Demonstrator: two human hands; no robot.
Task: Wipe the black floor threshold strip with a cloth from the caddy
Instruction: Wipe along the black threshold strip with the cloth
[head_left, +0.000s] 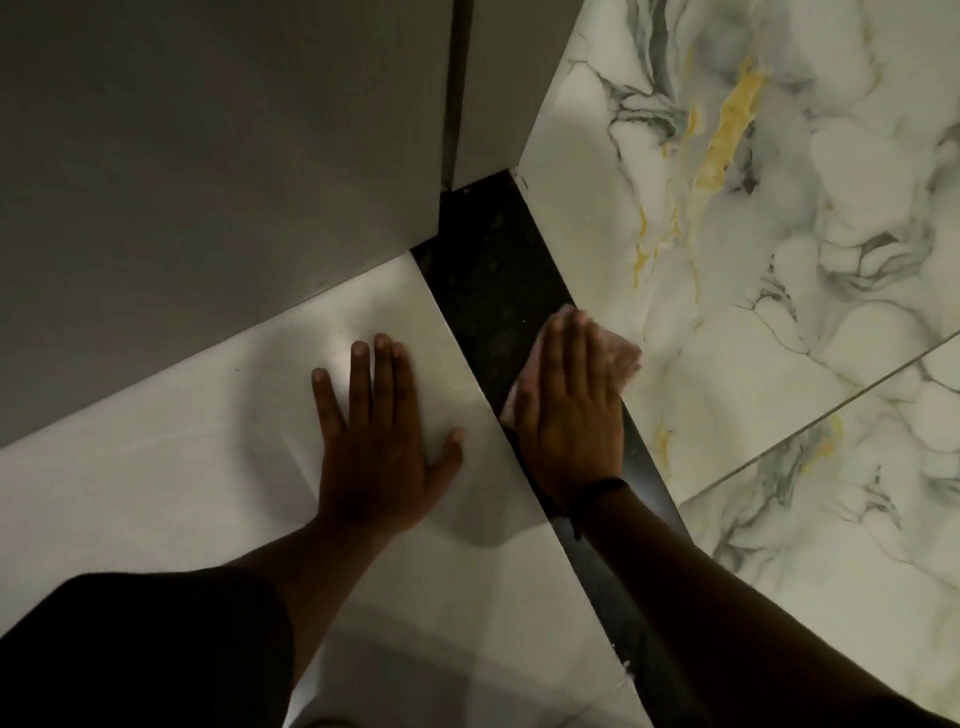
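The black threshold strip (485, 270) runs diagonally across the floor from the wall corner at top centre down to the lower right. My right hand (569, 410) lies flat on the strip at mid-length, pressing a pale pinkish cloth (621, 356) onto it; the cloth sticks out past the fingers on the right and at the thumb side. My left hand (382, 441) rests flat on the plain white floor tile (156, 493) left of the strip, fingers spread, holding nothing. A dark band circles my right wrist. No caddy is in view.
A grey wall panel (208, 182) fills the upper left and meets a second panel (506, 78) at a corner above the strip. Marbled tiles with grey and gold veins (779, 234) lie right of the strip. My dark-clothed knee (130, 654) is at the lower left.
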